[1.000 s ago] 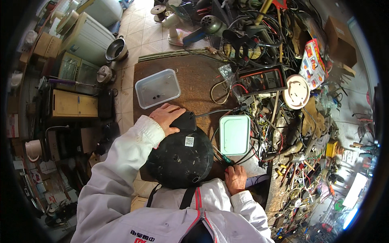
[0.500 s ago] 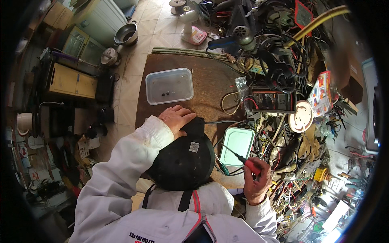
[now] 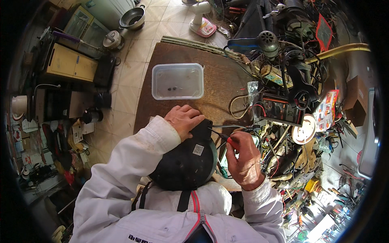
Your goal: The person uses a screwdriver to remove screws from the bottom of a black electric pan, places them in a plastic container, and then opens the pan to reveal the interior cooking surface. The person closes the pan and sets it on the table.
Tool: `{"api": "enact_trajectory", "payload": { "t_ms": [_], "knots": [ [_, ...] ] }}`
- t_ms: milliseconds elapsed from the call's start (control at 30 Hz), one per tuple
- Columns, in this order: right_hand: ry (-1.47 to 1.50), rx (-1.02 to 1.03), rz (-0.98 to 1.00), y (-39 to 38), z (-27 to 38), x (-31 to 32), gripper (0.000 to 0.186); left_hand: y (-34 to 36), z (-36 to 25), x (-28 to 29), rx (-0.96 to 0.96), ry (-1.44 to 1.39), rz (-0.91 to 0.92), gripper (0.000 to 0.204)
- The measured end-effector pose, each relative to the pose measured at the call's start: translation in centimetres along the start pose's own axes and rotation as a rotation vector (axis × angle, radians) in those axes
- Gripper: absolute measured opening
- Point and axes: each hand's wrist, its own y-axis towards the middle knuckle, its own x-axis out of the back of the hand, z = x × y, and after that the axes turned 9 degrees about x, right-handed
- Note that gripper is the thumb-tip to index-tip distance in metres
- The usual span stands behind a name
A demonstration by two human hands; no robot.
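Observation:
A round black plastic housing (image 3: 180, 166) with a square printed label leans against my lap and the table edge. My left hand (image 3: 184, 121) lies over its narrow upper end and grips it, fingertips curled on the far side. Between the thumb and fingers of my right hand (image 3: 245, 156) is a red-handled screwdriver (image 3: 231, 141). Its dark shaft points up and left, and the tip is at the right side of the housing's narrow end; whether it sits in a screw is too small to tell. A grey cable (image 3: 229, 126) runs rightward from that end.
A clear plastic tub (image 3: 178, 98) holding a few small dark pieces stands on the brown table (image 3: 219, 81). A pale green tray (image 3: 255, 139) is partly behind my right hand. To the right are a multimeter (image 3: 279, 109), a round cream disc (image 3: 304, 129) and heaped wires and tools.
My right hand has moved up and left, bringing the screwdriver's tip from over the green tray to the housing's narrow end. My left hand keeps its grip. The view has shifted slightly.

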Motion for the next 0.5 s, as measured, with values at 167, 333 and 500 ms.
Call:
{"api": "enact_trajectory", "payload": {
  "t_ms": [167, 333, 500],
  "knots": [
    [-0.072, 0.101, 0.129, 2.7, 1.3, 0.2, 0.026, -0.1, -0.3, 0.3, 0.038, -0.001, 0.01, 0.077],
    [-0.174, 0.123, 0.204, 4.0, 2.2, -0.5, 0.016, 0.0, -0.2, 0.1, 0.056, -0.002, 0.028, 0.076],
    [-0.368, 0.079, 0.298, 4.6, 3.4, -0.5, 0.02, -0.1, -0.3, 0.3, 0.055, 0.003, 0.025, 0.075]
  ]
}}
